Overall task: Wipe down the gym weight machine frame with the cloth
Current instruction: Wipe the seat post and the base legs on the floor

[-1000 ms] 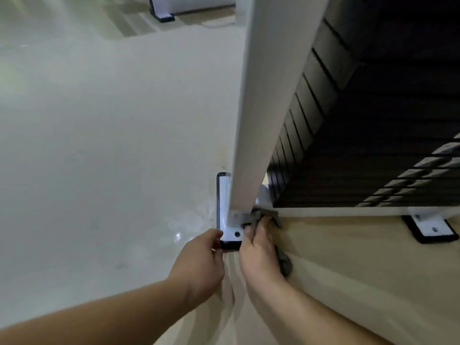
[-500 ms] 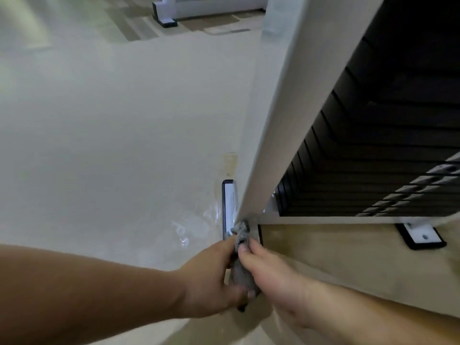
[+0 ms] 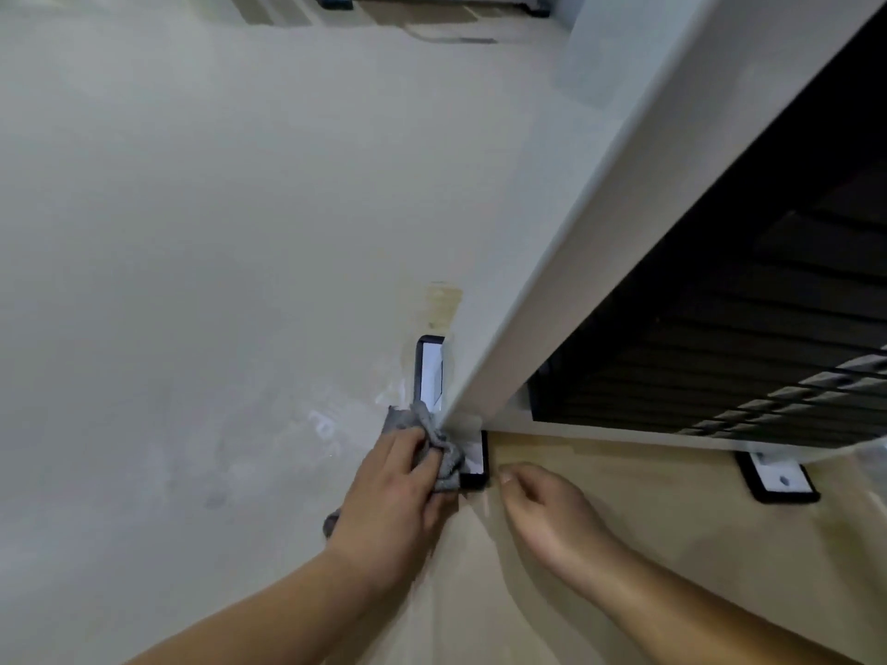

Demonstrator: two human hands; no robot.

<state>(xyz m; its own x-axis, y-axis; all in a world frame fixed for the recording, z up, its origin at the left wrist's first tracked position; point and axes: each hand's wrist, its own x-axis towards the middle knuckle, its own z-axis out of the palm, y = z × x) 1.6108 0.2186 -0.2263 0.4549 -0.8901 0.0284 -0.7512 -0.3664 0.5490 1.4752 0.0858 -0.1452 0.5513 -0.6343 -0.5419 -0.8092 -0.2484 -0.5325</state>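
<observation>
**Cloth worked at the foot of the post**

The left hand [image 3: 398, 491] gripped the grey cloth [image 3: 444, 451]. Its fingers curled over the bunched fabric and pressed it against the bottom of the white frame upright [image 3: 576, 242], just where that post met its foot plate [image 3: 428, 371]. A tail of cloth showed by the wrist at 7 o'clock. The right hand [image 3: 542, 513] lay at 3 o'clock from the cloth, just beside the plate's black-edged corner, fingers loosely curled and holding nothing.

The step in hand looked to be the lowest end of the upright and its base joint. The next move would likely call for steady pressure while drawing the cloth round the post's corner or up its face toward 1 o'clock.

The plate's black rim and the post's hard corner could catch the fabric. The dark weight stack [image 3: 720, 338] crowded the post at 3 o'clock, leaving little room there. The pale floor [image 3: 192, 256] lay open from 8 to 12 o'clock. A second foot plate [image 3: 780, 477] sat well apart at 3 o'clock.
</observation>
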